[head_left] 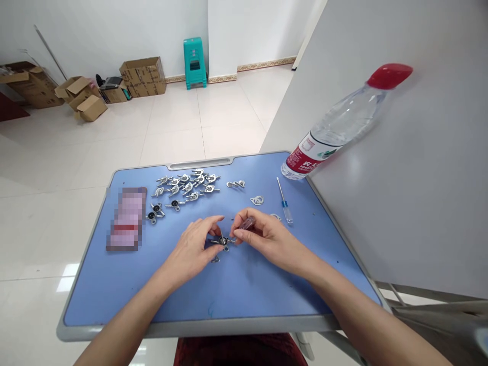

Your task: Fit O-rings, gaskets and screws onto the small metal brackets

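While the half-curled left hand [194,245] steadies the metal fitting [223,241] over the blue table [267,292] and the closed right hand [269,236] grips a translucent object [247,223], the fitting may twist if left-hand support slackens.

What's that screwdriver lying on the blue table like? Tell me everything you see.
The screwdriver has a thin, silvery, metal-looking shaft, a blue collar and a clear, plastic-looking handle. It lies on the table, beyond and right of the right hand, shaft pointing away from the person. No hand touches it. The tip's shape is too small to tell.
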Action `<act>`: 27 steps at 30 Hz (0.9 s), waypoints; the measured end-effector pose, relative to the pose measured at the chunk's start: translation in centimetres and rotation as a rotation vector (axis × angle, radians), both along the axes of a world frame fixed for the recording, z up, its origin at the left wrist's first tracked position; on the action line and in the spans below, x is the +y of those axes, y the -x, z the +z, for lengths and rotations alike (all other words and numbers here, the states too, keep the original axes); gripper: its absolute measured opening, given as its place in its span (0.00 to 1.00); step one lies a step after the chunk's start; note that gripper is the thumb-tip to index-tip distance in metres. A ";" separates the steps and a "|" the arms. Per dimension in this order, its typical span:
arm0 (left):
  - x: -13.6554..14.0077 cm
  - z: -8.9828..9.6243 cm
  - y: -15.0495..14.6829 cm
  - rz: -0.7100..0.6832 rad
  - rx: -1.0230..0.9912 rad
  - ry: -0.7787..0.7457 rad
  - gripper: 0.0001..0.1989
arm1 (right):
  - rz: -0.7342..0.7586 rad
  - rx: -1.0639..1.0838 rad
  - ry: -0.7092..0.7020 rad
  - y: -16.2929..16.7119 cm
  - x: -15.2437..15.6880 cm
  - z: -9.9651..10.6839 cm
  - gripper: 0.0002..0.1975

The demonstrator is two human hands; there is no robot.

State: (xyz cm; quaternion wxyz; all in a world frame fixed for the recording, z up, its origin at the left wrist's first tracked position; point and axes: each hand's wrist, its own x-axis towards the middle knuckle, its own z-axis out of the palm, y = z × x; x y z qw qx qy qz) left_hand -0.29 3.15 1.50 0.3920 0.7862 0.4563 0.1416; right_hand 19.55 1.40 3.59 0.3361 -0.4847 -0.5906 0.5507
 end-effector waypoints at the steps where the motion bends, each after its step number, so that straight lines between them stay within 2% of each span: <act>1: 0.0 0.0 0.0 0.002 -0.004 0.003 0.25 | 0.002 -0.006 -0.004 0.0 0.0 -0.1 0.03; 11: 0.2 0.0 0.6 0.041 -0.115 0.098 0.22 | -0.060 -0.051 -0.101 -0.2 -0.1 -0.1 0.05; 17: 0.3 -0.3 0.2 0.048 -0.103 0.041 0.16 | -0.014 -0.068 -0.128 0.2 -0.2 -0.4 0.05; 27: 0.2 -0.4 -0.2 0.046 -0.028 -0.033 0.18 | -0.014 -0.074 -0.116 0.2 -0.4 0.1 0.05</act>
